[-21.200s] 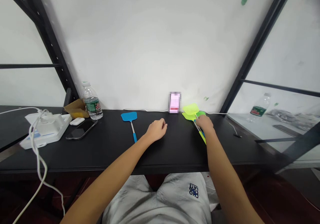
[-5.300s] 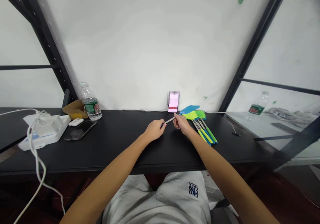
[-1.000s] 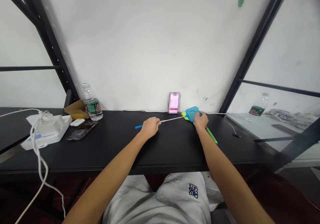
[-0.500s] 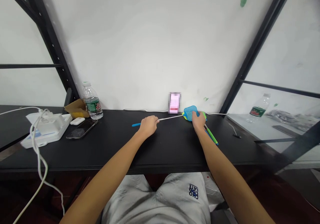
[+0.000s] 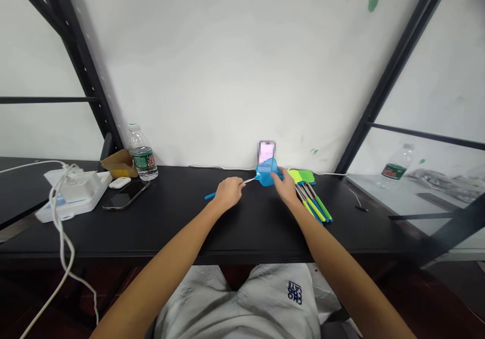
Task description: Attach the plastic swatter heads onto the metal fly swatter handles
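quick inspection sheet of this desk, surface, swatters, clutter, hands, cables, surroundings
surface: black tabletop, no damage visible
job's things: blue fly swatter; bunch of green-and-yellow fly swatters lying right of it
clutter: water bottle, cardboard scrap, smartphone, white box
grippers: left hand closed on the swatter's handle; right hand touching its mesh head
cables: white cable looping off the left edge
surroundings: white wall, black metal upright
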{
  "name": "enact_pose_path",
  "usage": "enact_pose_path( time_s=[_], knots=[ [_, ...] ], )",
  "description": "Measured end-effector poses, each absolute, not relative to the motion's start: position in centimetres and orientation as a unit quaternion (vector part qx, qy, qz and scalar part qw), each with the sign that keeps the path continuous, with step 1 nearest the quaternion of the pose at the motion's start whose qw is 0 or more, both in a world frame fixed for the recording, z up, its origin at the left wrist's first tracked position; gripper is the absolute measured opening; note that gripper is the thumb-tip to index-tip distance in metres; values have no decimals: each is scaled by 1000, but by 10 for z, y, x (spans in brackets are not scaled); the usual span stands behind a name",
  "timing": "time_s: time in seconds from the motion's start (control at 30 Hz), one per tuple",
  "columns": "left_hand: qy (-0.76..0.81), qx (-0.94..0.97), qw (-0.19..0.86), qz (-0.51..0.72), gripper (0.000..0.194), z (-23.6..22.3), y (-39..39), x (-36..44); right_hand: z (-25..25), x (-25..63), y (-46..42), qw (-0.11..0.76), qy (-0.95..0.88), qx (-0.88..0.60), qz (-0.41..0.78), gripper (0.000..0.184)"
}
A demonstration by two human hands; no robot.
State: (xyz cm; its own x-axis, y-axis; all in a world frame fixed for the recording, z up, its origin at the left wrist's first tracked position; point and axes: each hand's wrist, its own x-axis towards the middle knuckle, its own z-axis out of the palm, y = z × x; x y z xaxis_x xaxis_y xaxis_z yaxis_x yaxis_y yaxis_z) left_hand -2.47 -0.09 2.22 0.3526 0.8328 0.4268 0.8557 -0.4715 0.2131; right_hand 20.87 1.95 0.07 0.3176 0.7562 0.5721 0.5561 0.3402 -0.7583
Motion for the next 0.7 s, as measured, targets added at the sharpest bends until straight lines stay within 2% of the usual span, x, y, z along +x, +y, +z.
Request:
enact_pose_path(
  time_s=[0.3,0.4,0.53,0.7],
  knots=[
    [-515,-803,-18,-299,24,20,-2,-17,4,200,18,602,-556,-566,93,59],
    [-506,-787,-28,-352,24,19,-1,-14,4,198,17,613,-543,-556,144,60],
    [-481,-760,-56,-432,22,21,0,-13,-4,186,15,556,-615,-527,183,46],
    [-441,-708,-201,-514,24,23,3,-13,-11,164,3,440,-739,-471,197,36]
  ],
)
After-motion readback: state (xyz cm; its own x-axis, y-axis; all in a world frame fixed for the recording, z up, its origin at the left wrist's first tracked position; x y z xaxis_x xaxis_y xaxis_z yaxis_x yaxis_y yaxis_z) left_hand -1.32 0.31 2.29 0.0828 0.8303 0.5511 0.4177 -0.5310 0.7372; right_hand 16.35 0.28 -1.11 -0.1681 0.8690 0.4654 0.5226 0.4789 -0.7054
